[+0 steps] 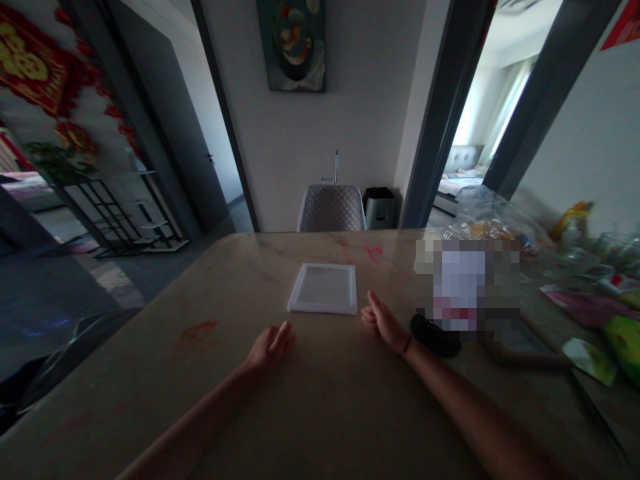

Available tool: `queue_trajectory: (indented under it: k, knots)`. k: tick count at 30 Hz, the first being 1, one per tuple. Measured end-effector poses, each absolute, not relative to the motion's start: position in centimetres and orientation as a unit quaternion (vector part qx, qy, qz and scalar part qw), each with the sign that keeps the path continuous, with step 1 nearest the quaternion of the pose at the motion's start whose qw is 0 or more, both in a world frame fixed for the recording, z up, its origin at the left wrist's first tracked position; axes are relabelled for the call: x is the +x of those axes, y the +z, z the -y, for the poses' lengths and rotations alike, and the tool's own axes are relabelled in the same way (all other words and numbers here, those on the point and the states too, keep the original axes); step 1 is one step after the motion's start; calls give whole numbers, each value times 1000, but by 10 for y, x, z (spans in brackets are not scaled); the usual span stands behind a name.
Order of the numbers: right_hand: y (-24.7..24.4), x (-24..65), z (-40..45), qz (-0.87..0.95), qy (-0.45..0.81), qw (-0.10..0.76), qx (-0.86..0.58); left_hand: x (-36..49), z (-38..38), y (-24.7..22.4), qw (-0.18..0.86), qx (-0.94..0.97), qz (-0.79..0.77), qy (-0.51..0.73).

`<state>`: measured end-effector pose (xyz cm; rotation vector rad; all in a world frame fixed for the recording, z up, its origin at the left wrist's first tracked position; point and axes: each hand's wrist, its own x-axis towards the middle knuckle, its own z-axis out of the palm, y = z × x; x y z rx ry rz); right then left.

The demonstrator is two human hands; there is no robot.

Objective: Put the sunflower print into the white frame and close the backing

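Note:
A flat white square frame or shallow tray (325, 288) with a greyish inner panel lies near the middle of the marble-patterned table (240, 400). My left hand (271, 344) is just in front of its near left corner, not touching it. Its fingers are loosely bent and partly apart, with nothing in them. To the right of the frame is my right hand (384, 321), thumb raised and the other fingers curled in, with no object showing in it. A dark oval object (436, 335) lies right beside my right wrist.
On the right stand a pixelated patch, a clear plastic bag (483, 217), a dark-edged tray (527, 343), a green packet (623, 343) and glassware. Beyond the far table edge is a quilted chair (333, 208), next to a bin (379, 208).

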<state>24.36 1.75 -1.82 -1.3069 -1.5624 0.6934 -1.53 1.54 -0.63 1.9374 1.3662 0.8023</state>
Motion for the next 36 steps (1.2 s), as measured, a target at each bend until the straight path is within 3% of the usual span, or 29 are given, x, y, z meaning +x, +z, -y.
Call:
queue_trajectory:
  k: [5, 9, 12, 14, 15, 17, 21, 26, 32, 36]
  knots:
    - [-10, 250, -15, 509, 697, 350, -365, -24, -27, 7, 524, 633, -466, 328]
    - [-9, 246, -13, 463, 763, 301, -338, -29, -29, 9, 584, 591, -442, 339]
    - [-14, 239, -13, 515, 651, 366, -421, -28, -29, 3, 521, 608, -477, 361]
    - [-21, 234, -14, 542, 442, 502, -509, -27, -30, -4, 399, 631, -533, 398]
    - [-24, 233, -15, 538, 390, 533, -524, -27, -31, -7, 297, 637, -572, 423]
    - [-32, 230, -17, 533, 267, 577, -558, -28, -33, -13, 242, 638, -587, 436]
    - [-48, 228, -24, 597, 104, 533, -590, -26, -36, -23, 167, 702, -588, 366]
    - [-58, 226, -27, 656, 58, 463, -593, -22, -35, -24, 76, 777, -576, 242]
    - [-52, 229, -25, 597, 152, 500, -608, -18, -23, -9, 129, 756, -582, 269]
    - [-47, 231, -24, 557, 150, 522, -629, -11, -12, 0, 84, 763, -592, 245]
